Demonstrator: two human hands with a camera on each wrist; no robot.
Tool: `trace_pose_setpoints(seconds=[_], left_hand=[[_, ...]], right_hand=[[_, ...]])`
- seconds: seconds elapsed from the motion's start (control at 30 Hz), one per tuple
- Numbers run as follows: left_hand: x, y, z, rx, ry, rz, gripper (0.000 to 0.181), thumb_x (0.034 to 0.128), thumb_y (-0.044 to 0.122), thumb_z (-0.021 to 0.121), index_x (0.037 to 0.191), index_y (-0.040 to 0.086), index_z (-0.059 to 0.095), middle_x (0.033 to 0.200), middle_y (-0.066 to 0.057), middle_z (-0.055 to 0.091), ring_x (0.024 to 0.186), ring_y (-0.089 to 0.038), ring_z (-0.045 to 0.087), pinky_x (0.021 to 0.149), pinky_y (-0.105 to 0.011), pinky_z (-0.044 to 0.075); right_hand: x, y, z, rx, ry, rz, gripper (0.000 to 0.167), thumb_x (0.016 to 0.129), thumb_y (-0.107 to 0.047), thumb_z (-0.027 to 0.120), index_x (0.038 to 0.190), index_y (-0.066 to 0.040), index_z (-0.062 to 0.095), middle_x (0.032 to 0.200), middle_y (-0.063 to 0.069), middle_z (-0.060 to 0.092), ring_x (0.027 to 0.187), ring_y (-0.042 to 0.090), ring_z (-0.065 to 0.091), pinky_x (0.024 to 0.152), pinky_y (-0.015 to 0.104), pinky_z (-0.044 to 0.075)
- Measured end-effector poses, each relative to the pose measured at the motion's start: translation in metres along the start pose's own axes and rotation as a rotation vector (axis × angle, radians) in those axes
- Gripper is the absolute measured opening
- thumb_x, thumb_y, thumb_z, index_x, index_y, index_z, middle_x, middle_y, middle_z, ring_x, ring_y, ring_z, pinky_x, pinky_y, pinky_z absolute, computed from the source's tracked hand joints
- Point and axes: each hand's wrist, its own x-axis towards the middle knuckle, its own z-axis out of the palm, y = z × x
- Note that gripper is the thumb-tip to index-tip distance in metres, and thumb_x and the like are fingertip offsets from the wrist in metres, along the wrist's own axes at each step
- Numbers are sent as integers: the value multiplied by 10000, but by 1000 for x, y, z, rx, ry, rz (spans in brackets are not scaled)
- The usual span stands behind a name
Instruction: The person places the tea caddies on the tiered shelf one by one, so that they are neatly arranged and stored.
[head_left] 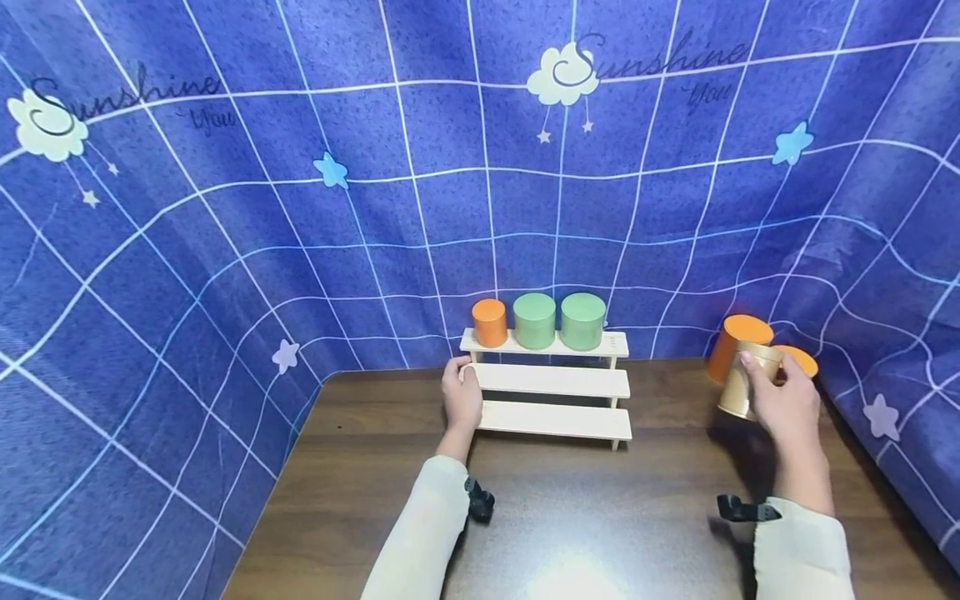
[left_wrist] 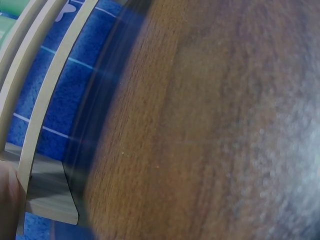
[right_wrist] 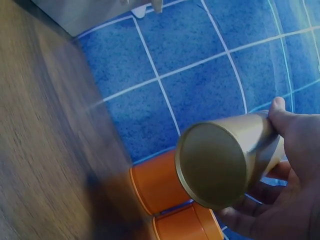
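Note:
My right hand (head_left: pixel 786 402) holds a gold cylindrical can (head_left: pixel 742 392) between thumb and fingers, raised over the right side of the table. In the right wrist view the can (right_wrist: pixel 212 165) is tilted, its flat round end facing the camera. Two orange cans, a taller one (head_left: pixel 738 340) and another (head_left: pixel 797 360) partly hidden by the hand, stand just behind. At the left end of a pale three-tier wooden rack (head_left: pixel 555 421), my left hand (head_left: pixel 461 396) grips the side. Only part of a thumb (left_wrist: pixel 7 195) shows against the rack in the left wrist view.
On the rack's top tier stand a small orange can (head_left: pixel 490 323) and two green cans (head_left: pixel 535 321), side by side. The brown wooden table (head_left: pixel 375 492) meets a blue checked curtain (head_left: pixel 420 250) behind and at the sides.

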Motion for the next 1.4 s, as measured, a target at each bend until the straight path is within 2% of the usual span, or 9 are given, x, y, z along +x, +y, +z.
trace_pose_setpoints(seconds=[0.17, 0.23, 0.33, 0.53, 0.8, 0.97, 1.03, 1.27, 1.4], left_hand=[[2, 0, -1, -3, -1, 10, 242, 991, 71, 531, 1162, 52, 700, 1200, -158, 729, 1114, -298, 644, 968, -439, 486], [1, -1, -1, -5, 0, 7, 242, 990, 67, 529, 1161, 49, 698, 1198, -163, 726, 1115, -303, 641, 974, -444, 483], [0, -1, 0, -5, 4, 3, 246, 986, 66, 527, 1163, 46, 697, 1203, -167, 725, 1125, -307, 640, 987, -453, 480], [1, -1, 1, 16, 5, 6, 259, 982, 75, 521, 1170, 49, 696, 1222, -161, 728, 1154, -305, 645, 1005, -467, 481], [1, 1, 0, 24, -3, 6, 255, 985, 80, 529, 1173, 55, 700, 1237, -156, 729, 1169, -310, 648, 1012, -481, 480], [0, 1, 0, 14, 1, 6, 250, 986, 65, 527, 1167, 46, 698, 1225, -163, 727, 1161, -313, 645, 1013, -471, 477], [0, 0, 0, 11, 2, 8, 248, 987, 69, 527, 1166, 47, 697, 1221, -161, 727, 1157, -309, 644, 1008, -466, 477], [1, -2, -1, 0, 0, 16, 245, 988, 69, 528, 1163, 40, 697, 1221, -168, 727, 1164, -314, 649, 1012, -473, 480], [2, -3, 0, 3, -1, 17, 245, 987, 68, 527, 1160, 41, 699, 1220, -167, 729, 1166, -311, 650, 1011, -473, 483]], right_hand=[[-1, -6, 5, 61, 67, -70, 611, 1071, -493, 494, 1535, -96, 487, 1441, 318, 564, 1308, 525, 501, 1033, 604, 386], [-3, -8, 7, 85, 97, -71, 632, 1078, -484, 467, 1582, -104, 442, 1530, 310, 506, 1404, 527, 440, 1140, 645, 331], [-5, -10, 9, 124, 119, -57, 630, 1087, -467, 441, 1613, -121, 407, 1599, 288, 456, 1471, 522, 387, 1202, 657, 284], [-4, -12, 13, 167, 133, -68, 590, 1100, -412, 396, 1594, -92, 425, 1575, 308, 466, 1468, 531, 385, 1222, 649, 267], [-9, -19, 13, 221, 146, -45, 596, 1113, -384, 320, 1615, -63, 344, 1626, 293, 397, 1513, 503, 344, 1265, 616, 233], [-12, -25, 12, 238, 156, -83, 596, 1120, -370, 282, 1612, -37, 336, 1624, 317, 383, 1516, 511, 333, 1276, 607, 221], [-13, -28, 11, 245, 152, -100, 588, 1123, -351, 284, 1595, -6, 350, 1596, 340, 396, 1498, 524, 342, 1267, 617, 226], [-21, -38, 10, 217, 65, -37, 595, 1123, -413, 244, 1583, -52, 355, 1520, 305, 457, 1372, 520, 439, 1146, 625, 308], [-23, -44, 13, 232, 67, -91, 560, 1125, -372, 272, 1596, -78, 346, 1537, 287, 458, 1348, 508, 456, 1136, 613, 314]])
